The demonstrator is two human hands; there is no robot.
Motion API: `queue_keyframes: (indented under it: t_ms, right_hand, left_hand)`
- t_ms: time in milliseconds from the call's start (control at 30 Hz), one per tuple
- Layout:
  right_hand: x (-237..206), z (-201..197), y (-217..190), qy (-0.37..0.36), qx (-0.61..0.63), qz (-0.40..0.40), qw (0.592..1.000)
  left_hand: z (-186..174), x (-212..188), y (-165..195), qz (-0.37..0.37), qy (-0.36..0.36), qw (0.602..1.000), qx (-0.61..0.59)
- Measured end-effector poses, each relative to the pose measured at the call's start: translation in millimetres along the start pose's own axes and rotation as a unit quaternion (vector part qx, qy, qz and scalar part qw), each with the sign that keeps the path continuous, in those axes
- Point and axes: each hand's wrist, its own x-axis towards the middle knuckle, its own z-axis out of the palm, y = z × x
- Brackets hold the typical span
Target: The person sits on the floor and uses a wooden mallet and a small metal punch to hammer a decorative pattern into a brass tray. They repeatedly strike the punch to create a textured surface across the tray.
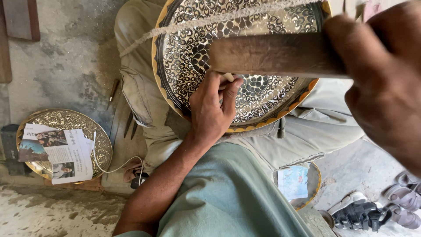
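A large round brass plate (245,17) with dense black-and-silver leaf engraving lies tilted on my lap. My left hand (212,109) rests on its lower part, fingers pinched shut around a thin pale chisel whose tip shows at the fingertips. My right hand (386,83) is raised close to the camera, blurred, and grips a thick wooden mallet (272,55) held across the plate just above the chisel. A twisted cord (184,26) runs over the plate's upper edge.
A second engraved brass plate (98,136) lies on the concrete floor at left with newspaper sheets (57,153) on it. A white cable (114,169) trails to a small device. Another plate with paper (296,182) and several sandals (364,215) sit at lower right.
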Motion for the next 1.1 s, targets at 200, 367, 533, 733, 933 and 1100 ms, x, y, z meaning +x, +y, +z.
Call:
queue_keyframes:
  t_ms: [200, 367, 533, 733, 933, 1100]
  right_hand:
    - [-6.8, 4.7, 10.6, 0.007, -0.011, -0.017, 1.0]
    - [-4.2, -1.2, 4.7, -0.035, -0.074, 0.007, 0.997]
    - [4.2, -5.8, -5.6, -0.054, -0.145, 0.003, 0.988]
    - [4.1, -7.6, -3.8, -0.06, -0.185, -0.021, 0.981]
    - [-0.7, -8.7, -4.3, -0.042, -0.166, -0.023, 0.985]
    - [-1.9, 2.4, -2.0, 0.019, -0.036, 0.015, 0.999]
  left_hand:
    - [0.9, 2.2, -5.2, 0.027, -0.003, 1.0, -0.015]
    - [0.9, 2.4, -4.8, 0.036, -0.005, 0.999, -0.007]
    - [1.9, 3.6, -6.1, 0.051, -0.002, 0.999, 0.002]
    - [0.9, 3.2, -4.7, 0.045, -0.002, 0.999, 0.005]
    - [-2.4, 2.8, 1.3, 0.026, -0.009, 1.0, 0.007]
    - [-1.5, 3.5, 0.7, 0.031, -0.01, 0.999, 0.007]
